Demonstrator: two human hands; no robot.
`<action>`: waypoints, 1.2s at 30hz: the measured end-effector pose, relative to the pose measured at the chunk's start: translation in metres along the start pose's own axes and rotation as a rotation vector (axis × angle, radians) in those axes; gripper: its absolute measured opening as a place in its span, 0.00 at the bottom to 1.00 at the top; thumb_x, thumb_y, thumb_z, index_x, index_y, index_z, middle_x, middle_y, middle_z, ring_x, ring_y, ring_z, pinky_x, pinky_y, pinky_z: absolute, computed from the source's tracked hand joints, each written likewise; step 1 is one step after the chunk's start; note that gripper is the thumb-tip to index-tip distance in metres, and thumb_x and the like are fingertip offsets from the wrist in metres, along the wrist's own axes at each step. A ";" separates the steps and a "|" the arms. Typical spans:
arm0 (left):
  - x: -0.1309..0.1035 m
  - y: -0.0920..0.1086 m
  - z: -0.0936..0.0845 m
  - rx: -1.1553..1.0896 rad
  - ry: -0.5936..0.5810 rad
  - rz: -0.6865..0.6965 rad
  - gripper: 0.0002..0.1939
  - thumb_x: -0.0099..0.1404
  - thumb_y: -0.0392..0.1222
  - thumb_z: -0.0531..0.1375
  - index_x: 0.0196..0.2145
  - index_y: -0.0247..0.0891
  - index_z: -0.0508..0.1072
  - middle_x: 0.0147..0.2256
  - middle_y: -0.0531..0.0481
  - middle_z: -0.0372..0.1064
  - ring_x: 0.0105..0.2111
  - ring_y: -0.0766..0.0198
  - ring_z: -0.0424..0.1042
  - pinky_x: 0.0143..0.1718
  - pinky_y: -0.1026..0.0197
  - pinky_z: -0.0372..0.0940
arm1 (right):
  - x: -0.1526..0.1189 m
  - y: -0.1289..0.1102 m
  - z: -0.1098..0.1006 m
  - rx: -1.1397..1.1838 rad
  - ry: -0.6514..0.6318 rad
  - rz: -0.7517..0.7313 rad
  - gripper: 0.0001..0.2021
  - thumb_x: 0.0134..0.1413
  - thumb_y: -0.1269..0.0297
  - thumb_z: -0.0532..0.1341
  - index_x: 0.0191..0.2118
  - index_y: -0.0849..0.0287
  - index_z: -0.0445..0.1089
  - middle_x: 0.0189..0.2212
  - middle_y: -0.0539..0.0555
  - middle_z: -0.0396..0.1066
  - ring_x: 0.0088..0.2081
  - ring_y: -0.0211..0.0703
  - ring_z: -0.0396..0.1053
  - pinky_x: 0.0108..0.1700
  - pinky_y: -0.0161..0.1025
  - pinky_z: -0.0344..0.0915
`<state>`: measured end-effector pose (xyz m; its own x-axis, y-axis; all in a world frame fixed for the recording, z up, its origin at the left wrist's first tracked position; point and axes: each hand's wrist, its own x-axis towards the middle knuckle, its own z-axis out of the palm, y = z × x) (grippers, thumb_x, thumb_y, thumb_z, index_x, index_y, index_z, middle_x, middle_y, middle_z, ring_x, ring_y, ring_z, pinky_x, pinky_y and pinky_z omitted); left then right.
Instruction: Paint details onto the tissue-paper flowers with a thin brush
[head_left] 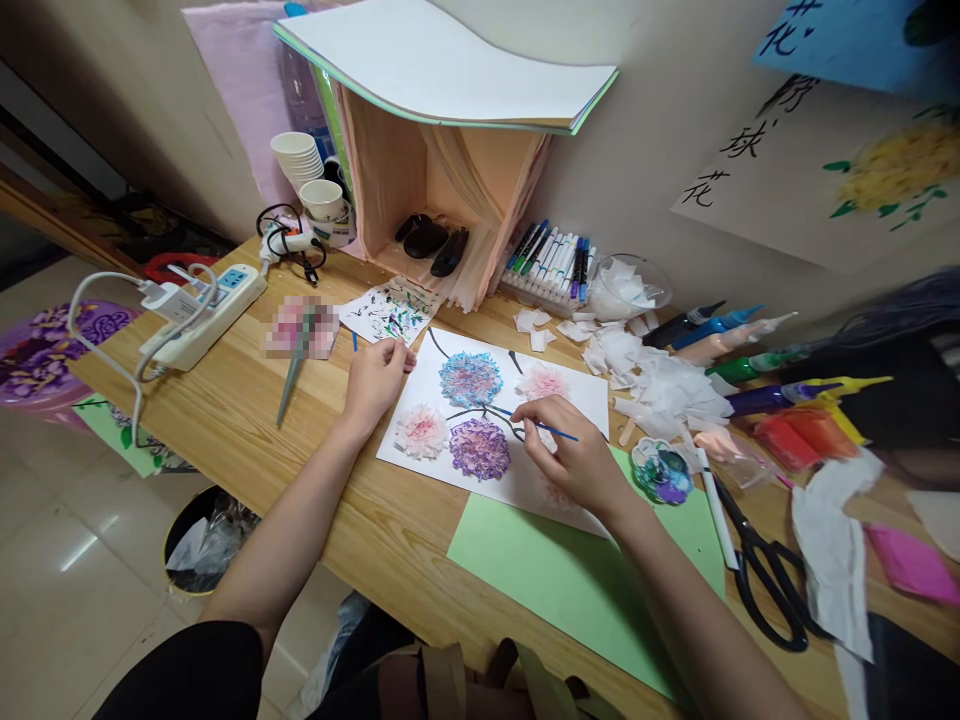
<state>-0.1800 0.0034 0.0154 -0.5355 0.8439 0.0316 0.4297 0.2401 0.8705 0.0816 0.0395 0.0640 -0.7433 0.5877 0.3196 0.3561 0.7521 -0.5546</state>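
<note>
My right hand (566, 450) is closed in a pinch round a thin blue paintbrush (559, 432). The brush's tip is over dark painted stems on a white sheet of paper (397, 452). On that sheet are a blue ruffled flower (470, 379), a purple one (480, 449) and pale pink ones (420, 432); my right hand partly covers one near the lower edge. My left hand (377, 378) rests at the sheet's left edge with its fingers curled; what they hold, if anything, is hidden. A short blue stick (355, 342) shows just behind it.
Green paper (555, 560) lies under the sheet. To the right are a paint-smeared palette (661, 471), a white marker (718, 510), black scissors (772, 580), crumpled tissue (675, 385) and paint tubes (757, 365). A power strip (202, 320) and a grey-green tool (292, 378) are left; a pink-lined box (390, 190) stands behind.
</note>
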 end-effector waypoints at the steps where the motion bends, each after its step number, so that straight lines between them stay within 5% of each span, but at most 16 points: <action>1: 0.000 0.000 0.000 -0.001 0.001 0.001 0.22 0.66 0.52 0.47 0.27 0.36 0.72 0.29 0.46 0.74 0.29 0.62 0.73 0.34 0.62 0.65 | 0.000 0.000 0.001 0.000 -0.006 0.003 0.06 0.58 0.72 0.52 0.37 0.58 0.65 0.31 0.53 0.68 0.35 0.41 0.66 0.38 0.39 0.62; 36: 0.001 0.003 -0.001 -0.011 0.000 -0.011 0.22 0.64 0.53 0.48 0.26 0.36 0.73 0.28 0.46 0.75 0.28 0.62 0.74 0.33 0.62 0.66 | 0.001 -0.006 -0.007 0.030 0.117 -0.041 0.07 0.57 0.73 0.51 0.37 0.57 0.65 0.31 0.54 0.69 0.34 0.42 0.66 0.37 0.40 0.63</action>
<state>-0.1799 0.0042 0.0181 -0.5405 0.8410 0.0222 0.4158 0.2440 0.8761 0.0827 0.0377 0.0731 -0.6849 0.5890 0.4290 0.3086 0.7678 -0.5615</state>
